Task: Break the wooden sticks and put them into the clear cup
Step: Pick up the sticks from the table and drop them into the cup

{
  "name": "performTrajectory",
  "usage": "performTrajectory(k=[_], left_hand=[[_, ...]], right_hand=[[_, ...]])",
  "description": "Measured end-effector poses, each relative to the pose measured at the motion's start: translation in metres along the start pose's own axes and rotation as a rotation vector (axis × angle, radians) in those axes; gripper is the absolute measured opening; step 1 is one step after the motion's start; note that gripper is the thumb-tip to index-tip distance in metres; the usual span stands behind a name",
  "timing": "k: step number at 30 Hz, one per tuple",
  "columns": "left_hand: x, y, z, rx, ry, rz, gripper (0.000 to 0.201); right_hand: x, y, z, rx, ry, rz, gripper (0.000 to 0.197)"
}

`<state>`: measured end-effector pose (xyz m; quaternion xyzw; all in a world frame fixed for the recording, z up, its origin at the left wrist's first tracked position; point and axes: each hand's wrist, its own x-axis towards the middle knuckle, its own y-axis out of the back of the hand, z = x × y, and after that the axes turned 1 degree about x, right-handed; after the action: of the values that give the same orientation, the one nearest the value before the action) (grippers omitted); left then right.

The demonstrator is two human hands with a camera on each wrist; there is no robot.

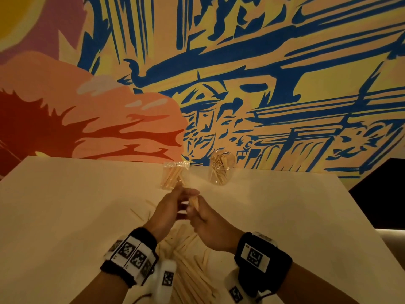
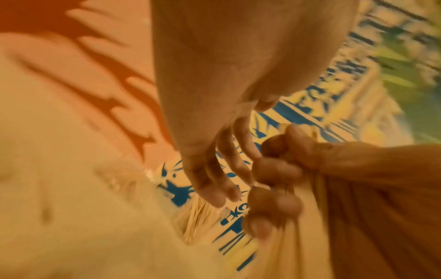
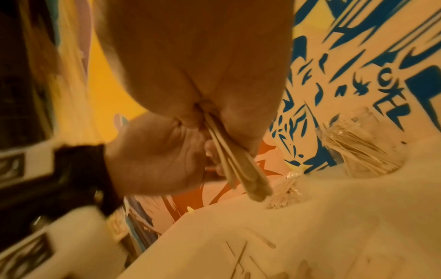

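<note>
place: café or eatery, likely | evidence: bold painted mural (image 1: 241, 73) across wall | pale bench (image 1: 65, 205) against it | warm, dim light

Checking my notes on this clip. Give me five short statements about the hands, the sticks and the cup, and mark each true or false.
1. The right hand grips a bundle of wooden sticks. True.
2. The clear cup lies tipped on its side. False: it stands upright near the wall, with thin sticks inside.
3. Loose sticks lie on the table below the wrists. True.
4. The left hand rests flat on the table, far from the right. False: it is raised and meets the right hand.
5. The plastic packet of sticks is inside the cup. False: it stands beside it, to the left.
</note>
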<state>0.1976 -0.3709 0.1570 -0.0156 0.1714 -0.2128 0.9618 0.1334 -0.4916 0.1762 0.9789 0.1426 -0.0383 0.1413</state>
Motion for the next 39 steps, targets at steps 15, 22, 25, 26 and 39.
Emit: performTrajectory(k=[15, 22, 25, 26, 39], left_hand=[[-0.029, -0.035, -0.021, 0.275, -0.32, 0.197, 0.05], [-0.032, -0.029, -0.019, 0.179, -0.285, 0.199, 0.024], [-0.036, -0.035, -0.014, 0.123, -0.284, 0.182, 0.022], [-0.036, -0.037, -0.012, 0.125, -0.295, 0.185, 0.023], [-0.011, -0.026, -0.021, 0.218, -0.286, 0.299, 0.013]], right_hand=[[0.012, 0.008, 0.003, 0.454, -0.042, 0.375, 0.018], [0.011, 0.032, -0.002, 0.752, 0.018, 0.221, 0.021], [0.013, 0.032, 0.0, 0.818, 0.024, 0.24, 0.021], [0.014, 0.032, 0.0, 0.827, 0.022, 0.253, 0.021], [0.018, 0.052, 0.0, 0.659, -0.132, 0.187, 0.019]])
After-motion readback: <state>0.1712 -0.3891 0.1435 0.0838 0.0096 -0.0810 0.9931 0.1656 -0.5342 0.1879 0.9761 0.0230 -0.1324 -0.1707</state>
